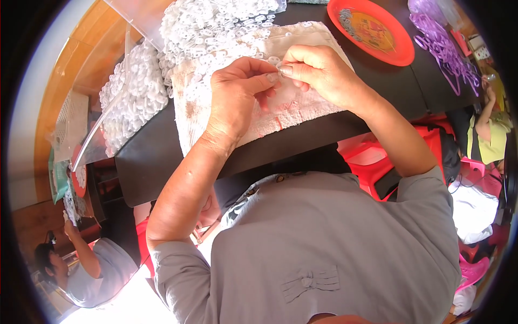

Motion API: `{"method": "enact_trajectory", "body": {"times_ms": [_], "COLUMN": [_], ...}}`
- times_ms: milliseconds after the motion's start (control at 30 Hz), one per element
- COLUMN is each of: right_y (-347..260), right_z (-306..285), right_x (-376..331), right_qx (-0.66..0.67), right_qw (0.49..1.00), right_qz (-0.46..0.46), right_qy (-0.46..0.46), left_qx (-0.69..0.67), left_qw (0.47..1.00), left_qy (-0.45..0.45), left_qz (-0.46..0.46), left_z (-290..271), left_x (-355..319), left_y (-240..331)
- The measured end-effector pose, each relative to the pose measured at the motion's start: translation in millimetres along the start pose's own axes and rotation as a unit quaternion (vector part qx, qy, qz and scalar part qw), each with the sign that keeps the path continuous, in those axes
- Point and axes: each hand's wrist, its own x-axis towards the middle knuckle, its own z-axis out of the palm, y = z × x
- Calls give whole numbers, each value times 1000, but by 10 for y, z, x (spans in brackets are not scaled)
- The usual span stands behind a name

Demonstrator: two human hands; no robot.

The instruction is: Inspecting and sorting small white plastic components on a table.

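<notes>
Head view shows us both sets of fingertips pressed together, our left hand [237,97] and right hand [318,70] pinching one small white plastic ring [280,67] between them just above the worn white towel [259,81] on the black table [162,162]. Beyond the towel lies a heap of white plastic rings [210,24]; farther right we see a round orange plastic plate [402,51] and purple plastic strips [445,51].

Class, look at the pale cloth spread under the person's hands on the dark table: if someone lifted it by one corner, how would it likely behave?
The cloth would probably droop, since its edge follows the table. It looks thin, so likely light. The small white rings would probably slide off.
</notes>
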Motion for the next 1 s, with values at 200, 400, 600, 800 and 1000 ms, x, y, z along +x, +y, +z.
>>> {"method": "enact_trajectory", "body": {"times_ms": [200, 400, 600, 800, 1000], "right_y": [-22, -100, -117, -46, -39], "right_z": [39, 70, 150, 196, 215], "right_x": [78, 140, 153, 146, 136], "right_qx": [-21, -37, -40, -84, -85], "right_qw": [998, 998, 994, 989, 990], "right_qz": [29, 10, -23, -89, -91], "right_qy": [-49, -58, -98, -81, -72], "left_qx": [3, -68, -111, -124, -147], "left_qw": [1000, 997, 992, 991, 988], "left_qy": [27, 46, 55, 49, 49], "left_qz": [-5, 2, -9, -12, -10], "left_z": [-132, -195, -217, -235, -251], "left_x": [-70, -102, -108, -116, -129], "left_y": [-43, -39, -77, -107, -96]}}
